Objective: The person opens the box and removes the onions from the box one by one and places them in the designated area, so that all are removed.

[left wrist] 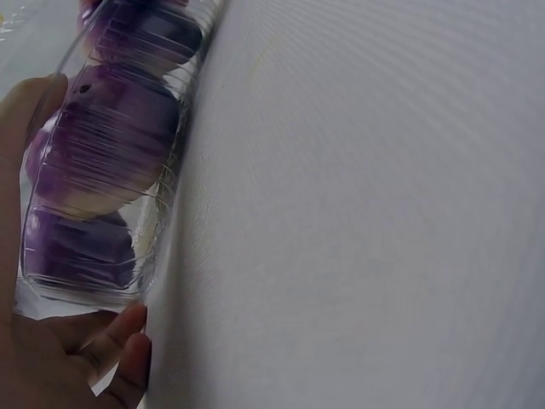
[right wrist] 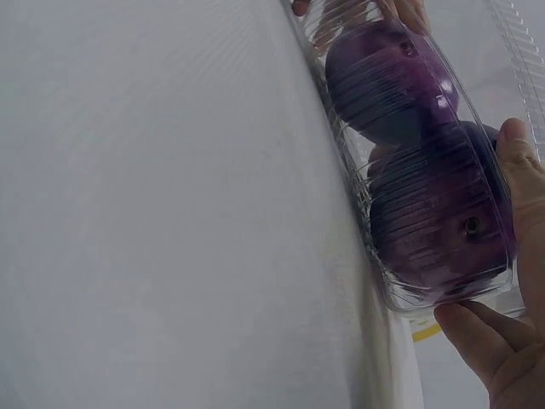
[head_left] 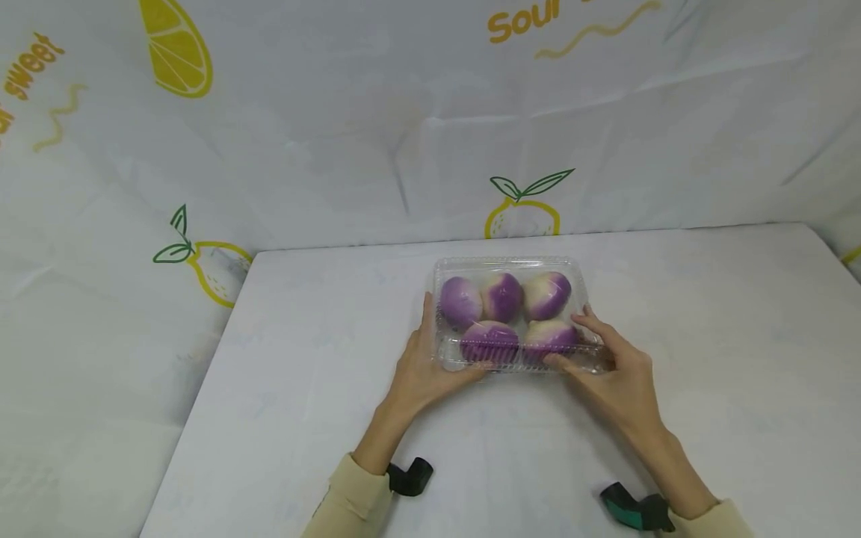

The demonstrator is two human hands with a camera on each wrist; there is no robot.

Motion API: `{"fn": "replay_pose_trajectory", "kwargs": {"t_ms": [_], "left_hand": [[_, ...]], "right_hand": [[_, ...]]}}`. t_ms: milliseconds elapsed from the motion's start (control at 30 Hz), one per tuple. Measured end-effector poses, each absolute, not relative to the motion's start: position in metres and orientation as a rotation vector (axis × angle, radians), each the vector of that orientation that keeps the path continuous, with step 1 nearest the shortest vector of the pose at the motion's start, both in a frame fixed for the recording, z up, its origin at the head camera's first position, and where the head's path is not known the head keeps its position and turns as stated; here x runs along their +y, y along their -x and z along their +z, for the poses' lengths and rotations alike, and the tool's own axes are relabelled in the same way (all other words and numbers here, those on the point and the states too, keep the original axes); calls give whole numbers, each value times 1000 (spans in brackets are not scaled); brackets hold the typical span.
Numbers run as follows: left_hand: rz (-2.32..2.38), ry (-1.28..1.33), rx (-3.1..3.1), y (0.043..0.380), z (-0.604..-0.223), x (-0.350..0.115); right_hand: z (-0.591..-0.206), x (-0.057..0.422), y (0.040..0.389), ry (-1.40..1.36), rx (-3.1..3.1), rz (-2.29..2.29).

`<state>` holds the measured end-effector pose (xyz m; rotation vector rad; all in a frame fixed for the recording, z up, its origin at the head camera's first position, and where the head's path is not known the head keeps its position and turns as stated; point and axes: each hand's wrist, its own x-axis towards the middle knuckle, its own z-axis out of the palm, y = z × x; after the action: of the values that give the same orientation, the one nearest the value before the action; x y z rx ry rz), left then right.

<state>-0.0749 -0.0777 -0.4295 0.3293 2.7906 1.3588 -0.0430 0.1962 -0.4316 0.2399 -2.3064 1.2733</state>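
Observation:
A clear plastic clamshell box sits on the white table, its ribbed front wall towards me. Inside lie several round purple-and-cream turnips, in a back row and a front row. My left hand holds the box's left end, thumb along the front rim and fingers up the side. At the right end my right hand grips the front corner, its thumb on the front edge. In the left wrist view, curled fingertips sit low at the box's end. The right wrist view shows the thumb at the upper rim.
The white table spreads out around the box on every side. Behind it hangs a white cloth printed with lemons and lettering. Dark wrist-worn devices stick out inward from both sleeves.

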Motion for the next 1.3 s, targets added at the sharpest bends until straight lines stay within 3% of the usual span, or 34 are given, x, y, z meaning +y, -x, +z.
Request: {"fn": "replay_pose_trajectory", "kwargs": {"t_ms": [733, 1300], "left_hand": [[1237, -279, 2811, 58, -425, -82], [1194, -257, 2840, 31, -423, -82]], "right_hand": [[-419, 213, 30, -458, -2366, 1236], [-409, 219, 8, -499, -2436, 709]]}}
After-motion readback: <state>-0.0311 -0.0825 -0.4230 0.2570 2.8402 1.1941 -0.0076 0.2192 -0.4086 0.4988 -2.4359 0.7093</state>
